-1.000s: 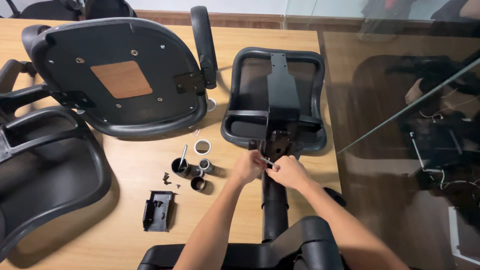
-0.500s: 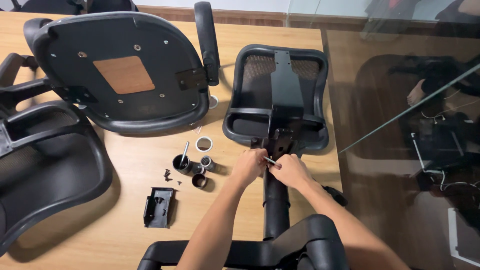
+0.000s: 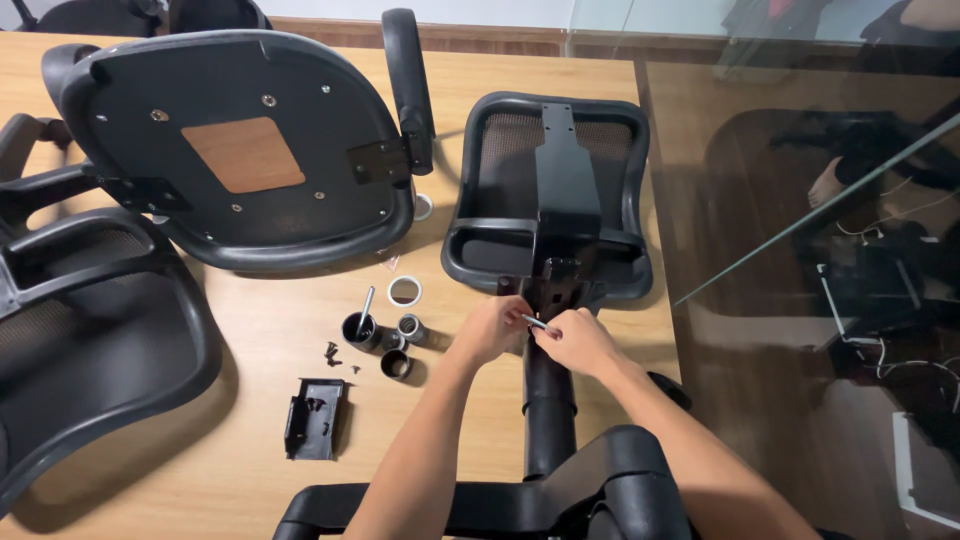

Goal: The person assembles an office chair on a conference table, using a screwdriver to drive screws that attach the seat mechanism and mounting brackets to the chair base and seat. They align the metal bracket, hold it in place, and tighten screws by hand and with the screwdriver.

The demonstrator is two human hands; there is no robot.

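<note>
Pinching a thin metal hex key (image 3: pixel 534 322) between the fingertips of both hands, we work at the base of the black mesh chair backrest (image 3: pixel 545 200), where its central metal bracket (image 3: pixel 565 190) meets the upright post (image 3: pixel 549 400). Our left hand (image 3: pixel 492 330) is curled nearly closed on the key's near end; our right hand (image 3: pixel 577 340) is likewise closed, fingertips on the other end. Whether the key's tip is seated in a bolt, we cannot tell.

To do this well, in our judgement, we should keep the key square to the fastener and press in while turning, so it does not slip, steadying the post against twisting.

The backrest lies flat on the wooden table (image 3: pixel 250 440), mesh framed in black plastic, bracket running up its middle. To its left sit small black cups (image 3: pixel 358 328), a white ring (image 3: pixel 405 291), loose screws (image 3: pixel 331 352) and a black plastic tray (image 3: pixel 316 418). An upturned seat pan (image 3: pixel 240 150) lies further left.
</note>
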